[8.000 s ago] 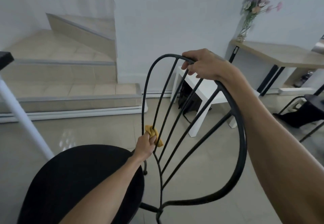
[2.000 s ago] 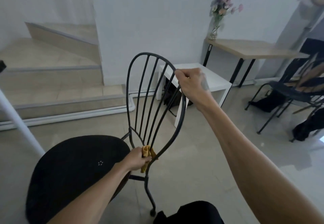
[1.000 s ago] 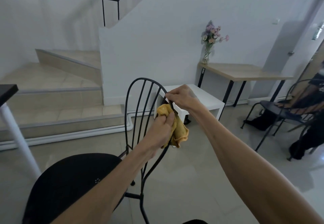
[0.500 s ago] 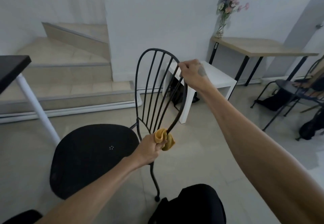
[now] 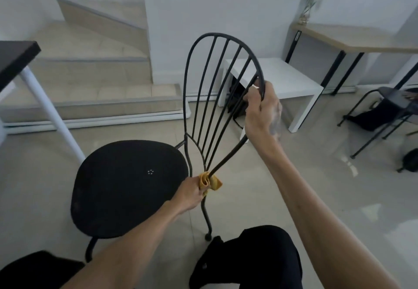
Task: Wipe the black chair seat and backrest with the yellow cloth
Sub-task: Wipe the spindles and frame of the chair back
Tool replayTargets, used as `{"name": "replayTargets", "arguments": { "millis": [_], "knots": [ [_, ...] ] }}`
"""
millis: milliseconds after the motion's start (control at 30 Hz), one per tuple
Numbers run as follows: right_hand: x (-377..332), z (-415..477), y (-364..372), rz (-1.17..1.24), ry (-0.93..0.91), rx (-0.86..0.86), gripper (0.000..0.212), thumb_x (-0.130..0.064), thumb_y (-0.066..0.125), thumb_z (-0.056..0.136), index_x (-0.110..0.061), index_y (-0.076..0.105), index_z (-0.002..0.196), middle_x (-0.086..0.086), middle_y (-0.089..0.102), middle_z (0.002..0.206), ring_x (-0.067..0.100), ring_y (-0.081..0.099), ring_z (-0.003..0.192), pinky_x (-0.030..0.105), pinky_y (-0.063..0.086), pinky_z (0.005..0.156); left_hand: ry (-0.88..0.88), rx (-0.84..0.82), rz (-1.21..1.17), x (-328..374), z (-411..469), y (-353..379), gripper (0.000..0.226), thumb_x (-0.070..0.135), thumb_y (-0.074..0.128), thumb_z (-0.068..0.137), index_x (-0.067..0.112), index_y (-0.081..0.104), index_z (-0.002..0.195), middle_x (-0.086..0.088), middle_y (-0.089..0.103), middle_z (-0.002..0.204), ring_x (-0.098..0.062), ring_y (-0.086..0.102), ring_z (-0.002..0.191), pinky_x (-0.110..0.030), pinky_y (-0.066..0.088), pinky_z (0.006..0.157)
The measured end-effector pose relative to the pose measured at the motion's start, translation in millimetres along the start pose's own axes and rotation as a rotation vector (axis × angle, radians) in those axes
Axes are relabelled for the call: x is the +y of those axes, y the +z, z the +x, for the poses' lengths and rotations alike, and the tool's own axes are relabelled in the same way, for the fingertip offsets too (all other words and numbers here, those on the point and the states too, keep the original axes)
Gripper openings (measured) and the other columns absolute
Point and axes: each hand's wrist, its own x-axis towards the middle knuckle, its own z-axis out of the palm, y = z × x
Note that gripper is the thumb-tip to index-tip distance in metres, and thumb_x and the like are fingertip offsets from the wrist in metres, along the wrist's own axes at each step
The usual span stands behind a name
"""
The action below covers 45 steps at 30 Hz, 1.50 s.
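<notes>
The black chair (image 5: pixel 101 209) stands on the pale tiled floor (image 5: pixel 260 186), seen from above, with its round seat (image 5: pixel 129 186) to the left and its backrest (image 5: pixel 212 98) of thin metal rods rising upright in the middle of the view. The left hand (image 5: pixel 190 194) is low down, just beside the rear edge of the seat, and its grip is clamped on the yellow cloth (image 5: pixel 209 183). The cloth is bunched round the foot of the backrest, where the rods draw together above the rear leg. The right hand (image 5: pixel 260 112) is higher up, its grip closed round the right side of the backrest's outer loop, a little below the curved top. That hand is blurred, and a small white patch by its fingertips may only be the low white table (image 5: pixel 294 80) behind it.

Tiled stairs (image 5: pixel 90 69) climb at the back left. A wooden counter (image 5: pixel 352 39) on black legs carries a glass vase (image 5: pixel 305 14) of flowers at the upper right, and a second dark chair (image 5: pixel 389 98) stands at the right edge. The person's knee (image 5: pixel 253 259), in black, shows at the bottom.
</notes>
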Motion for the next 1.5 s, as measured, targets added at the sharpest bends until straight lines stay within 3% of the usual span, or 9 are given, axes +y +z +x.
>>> {"name": "replayTargets", "arguments": {
  "millis": [67,367,533,633,767,933,1067,1267,1500],
  "knots": [
    [-2,-2,1,0.046,-0.015,0.013,0.014,-0.022,0.045,0.100,-0.016,0.054,0.092,-0.005,0.052,0.069,0.004,0.044,0.057,0.019,0.038,0.054,-0.023,0.006,0.011,-2,3,2,0.024,0.030,0.055,0.099,0.010,0.068,0.094,-0.004,0.072,0.086,-0.016,0.069,0.077,-0.038,0.059,0.076],
    [3,-15,2,0.356,-0.010,-0.028,0.026,-0.013,0.047,0.091,0.009,0.059,0.095,0.025,0.057,0.069,0.029,0.044,0.055,0.047,0.039,0.048,-0.065,-0.080,0.032,-2,9,-7,0.013,0.020,0.062,0.095,0.014,0.065,0.084,0.001,0.071,0.084,-0.010,0.070,0.080,-0.033,0.060,0.078],
    [0,-20,1,0.467,0.061,-0.085,0.023,-0.011,0.049,0.090,0.006,0.051,0.104,0.021,0.053,0.073,0.026,0.042,0.060,0.037,0.039,0.053,-0.192,-0.146,-0.254,-3,11,-37,0.013,0.025,0.062,0.096,0.019,0.073,0.093,0.002,0.075,0.097,-0.010,0.069,0.092,-0.026,0.052,0.081],
    [17,-25,0,0.464,0.067,-0.116,0.037,-0.033,0.048,0.096,0.002,0.057,0.106,0.014,0.050,0.080,0.022,0.045,0.070,0.033,0.042,0.065,-0.243,-0.082,-0.373,-15,6,-52,0.015,0.024,0.058,0.098,0.017,0.071,0.104,0.000,0.072,0.103,-0.013,0.067,0.097,-0.026,0.049,0.081],
    [56,-37,14,0.720,0.327,-0.181,0.082,-0.068,0.016,0.096,-0.010,0.062,0.131,0.008,0.056,0.095,0.023,0.044,0.080,0.034,0.042,0.076,-0.357,0.134,-0.469,-33,27,-73,0.021,0.029,0.056,0.100,0.018,0.063,0.117,0.000,0.066,0.110,-0.016,0.062,0.103,-0.033,0.048,0.090],
    [110,-41,47,0.456,0.574,-0.309,0.025,-0.023,0.049,0.102,-0.014,0.067,0.118,0.002,0.063,0.104,0.022,0.054,0.090,0.032,0.049,0.075,-0.352,0.190,-0.542,-35,51,-75,0.026,0.029,0.059,0.097,0.014,0.063,0.119,-0.003,0.066,0.111,-0.020,0.062,0.103,-0.038,0.051,0.086],
    [137,-23,73,0.174,0.484,-0.477,0.045,0.006,0.052,0.091,-0.021,0.064,0.125,-0.001,0.061,0.130,0.015,0.061,0.108,0.030,0.054,0.082,-0.332,0.230,-0.540,-35,79,-71,0.023,0.029,0.057,0.099,0.014,0.065,0.113,-0.004,0.068,0.108,-0.020,0.063,0.101,-0.036,0.051,0.086],
    [152,15,100,0.085,0.280,-0.604,0.074,0.019,0.052,0.081,-0.020,0.048,0.145,-0.004,0.057,0.129,0.014,0.064,0.094,0.035,0.058,0.083,-0.259,0.431,-0.438,-38,128,-69,0.025,0.025,0.056,0.099,0.012,0.063,0.080,-0.004,0.065,0.079,-0.018,0.063,0.073,-0.027,0.051,0.061],
    [171,20,99,0.185,0.287,-0.828,0.079,0.019,0.056,0.080,-0.025,0.045,0.145,-0.003,0.057,0.137,0.017,0.065,0.093,0.036,0.058,0.087,-0.170,0.438,-0.187,-55,178,-71,0.013,0.015,0.061,0.094,0.010,0.066,0.082,-0.007,0.069,0.079,-0.022,0.069,0.074,-0.043,0.061,0.073]
  ]
}}
